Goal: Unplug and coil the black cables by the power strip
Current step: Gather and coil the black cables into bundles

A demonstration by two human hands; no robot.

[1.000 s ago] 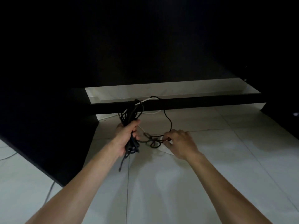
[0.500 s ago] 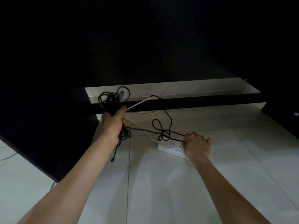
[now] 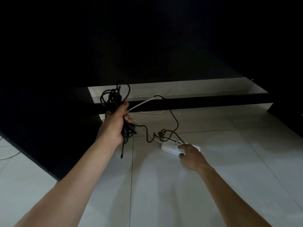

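— Pale floor tiles ran under a dark cabinet. What did the left hand have?
— Its fingers were curled round a bundle of black cable, held up above the floor, one end dangling
— And the right hand?
— It rested on the white power strip on the floor, fingers curled at the black cable's plugged end; whether they pinched it I couldn't tell

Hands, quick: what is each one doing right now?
Left hand: grips the bundle of black cables.
Right hand: rests on the white power strip; whether it pinches a plug cannot be told.
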